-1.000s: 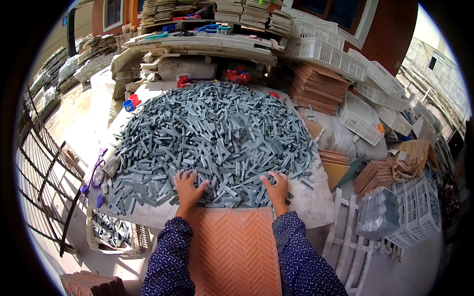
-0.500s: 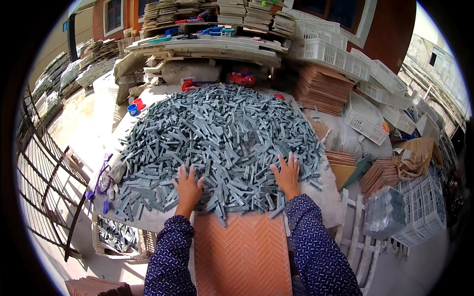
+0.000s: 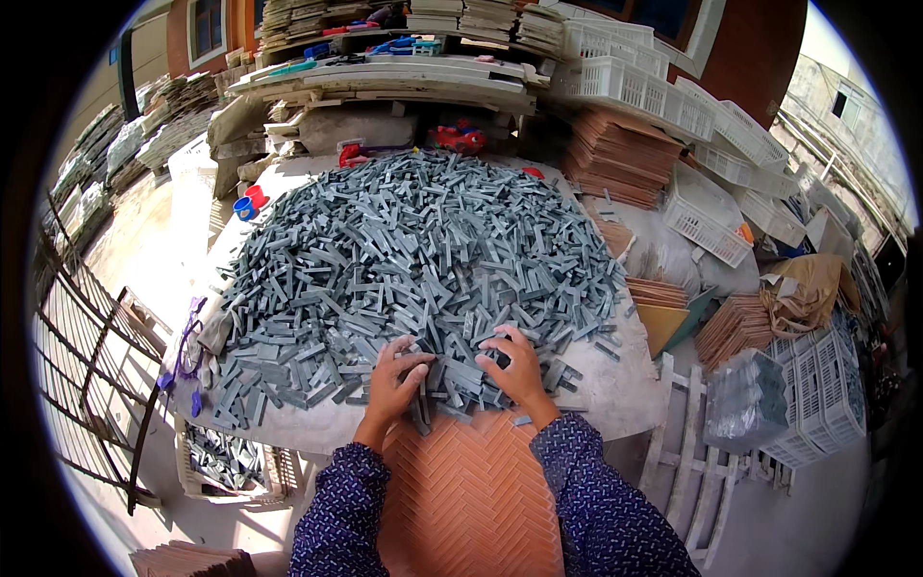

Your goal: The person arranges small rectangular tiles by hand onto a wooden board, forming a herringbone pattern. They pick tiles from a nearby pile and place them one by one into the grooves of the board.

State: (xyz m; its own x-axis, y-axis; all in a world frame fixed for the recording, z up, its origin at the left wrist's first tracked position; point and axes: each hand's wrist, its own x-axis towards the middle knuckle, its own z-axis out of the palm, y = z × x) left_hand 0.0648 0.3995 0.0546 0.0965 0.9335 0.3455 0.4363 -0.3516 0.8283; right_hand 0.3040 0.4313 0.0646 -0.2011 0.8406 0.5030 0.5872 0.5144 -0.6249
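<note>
A wide heap of grey-green stone strips [image 3: 404, 240] covers the table in front of me. My left hand [image 3: 394, 385] is at its near edge, fingers bent and thumb apart, touching the strips there. To its right, my right hand [image 3: 517, 367] is cupped at the same edge, with a gap between its thumb and curled fingers. Loose strips lie between the two hands, and neither hand is closed round one. Just below them is an orange-brown tray with a herringbone pattern [image 3: 471, 490], its far edge meeting the heap.
A pale crate of strips [image 3: 226, 462] stands below the table's left side. Blue and red cups [image 3: 244, 208] sit at the table's left edge. Stacked brown trays [image 3: 623, 154] and white plastic baskets [image 3: 707, 221] line the right. A metal railing [image 3: 82, 356] stands at far left.
Both hands have come closer together, from spread flat on the heap to cupped at its near edge. Strips between them have been drawn together toward the tray.
</note>
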